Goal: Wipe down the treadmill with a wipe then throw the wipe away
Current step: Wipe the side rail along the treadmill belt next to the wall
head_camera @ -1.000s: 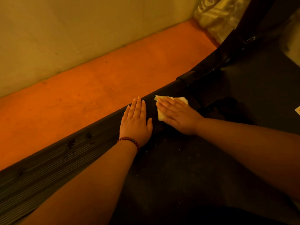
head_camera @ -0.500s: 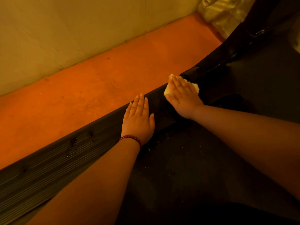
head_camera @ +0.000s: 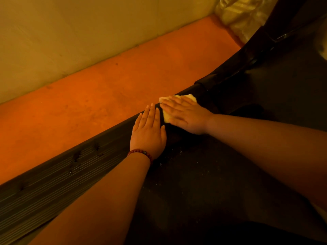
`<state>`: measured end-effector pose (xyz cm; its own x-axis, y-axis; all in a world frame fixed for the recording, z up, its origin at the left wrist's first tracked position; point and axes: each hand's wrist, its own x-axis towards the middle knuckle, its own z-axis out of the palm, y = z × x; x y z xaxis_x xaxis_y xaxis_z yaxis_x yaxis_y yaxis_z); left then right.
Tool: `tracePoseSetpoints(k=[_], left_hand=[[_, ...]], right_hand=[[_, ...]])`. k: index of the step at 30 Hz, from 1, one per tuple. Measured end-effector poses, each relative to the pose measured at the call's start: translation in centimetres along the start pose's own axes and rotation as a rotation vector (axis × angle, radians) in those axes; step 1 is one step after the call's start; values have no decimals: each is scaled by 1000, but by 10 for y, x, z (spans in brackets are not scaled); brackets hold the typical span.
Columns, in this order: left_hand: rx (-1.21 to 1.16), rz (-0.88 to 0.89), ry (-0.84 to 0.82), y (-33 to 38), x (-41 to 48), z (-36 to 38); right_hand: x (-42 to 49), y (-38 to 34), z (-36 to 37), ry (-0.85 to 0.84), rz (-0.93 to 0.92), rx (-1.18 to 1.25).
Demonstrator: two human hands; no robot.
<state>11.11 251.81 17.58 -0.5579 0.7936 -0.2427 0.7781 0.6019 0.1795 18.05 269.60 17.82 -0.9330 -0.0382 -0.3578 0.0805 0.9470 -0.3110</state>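
Observation:
A black treadmill fills the lower right, its ribbed side rail (head_camera: 58,175) running diagonally and its dark belt (head_camera: 194,188) beside it. My right hand (head_camera: 185,114) lies flat with straight fingers on a pale folded wipe (head_camera: 166,116), pressing it onto the rail close to the base of the black upright (head_camera: 247,59). Only the wipe's edges show past the fingers. My left hand (head_camera: 148,133), with a red bead bracelet at the wrist, rests flat on the rail just left of the wipe, fingers straight and together.
An orange floor strip (head_camera: 106,99) runs between the treadmill and a pale wall (head_camera: 79,32). A crumpled shiny plastic sheet (head_camera: 240,16) sits in the far corner. Small crumbs and specks dot the belt near my left wrist.
My right hand slid the wipe up the rail toward the upright, then back down toward my left hand. The left hand stayed where it was.

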Motion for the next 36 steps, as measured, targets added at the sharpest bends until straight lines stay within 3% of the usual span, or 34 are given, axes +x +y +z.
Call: tracePoseSetpoints(k=[5,8,10,15,16,20,22,26,27,30,32,36], left_hand=[[6,-3,-2,0,1,0],[4,1,-5,-1,0,0],[4,3,-6,-1,0,0],[10,-5,-13,-1,0,0],[10,-3,-11,-1,0,0],[1,5,-10,-1,-1,-1],[4,3,-10,-1,0,-1],[-9,-3,-4,-1,0,0],[-15,-3,-2,-1,0,0],[-15,5,-3,-1,-1,-2],[-12,2,-8,-1,-1,-2],[-8,-4,-5,0,-1,-1]], right_hand=[[2,13,-6,73,297,36],[-4,-2,2,15,61,-34],[-8,2,4,9,1,-53],[2,8,3,141,446,76],[4,1,5,134,425,76],[-13,-7,11,51,47,-9],[-20,9,9,72,83,-16],[-19,9,12,140,460,48],[-19,3,15,135,434,44],[-33,-9,23,61,115,7],[-42,1,22,38,47,-21],[-31,9,21,152,456,85]])
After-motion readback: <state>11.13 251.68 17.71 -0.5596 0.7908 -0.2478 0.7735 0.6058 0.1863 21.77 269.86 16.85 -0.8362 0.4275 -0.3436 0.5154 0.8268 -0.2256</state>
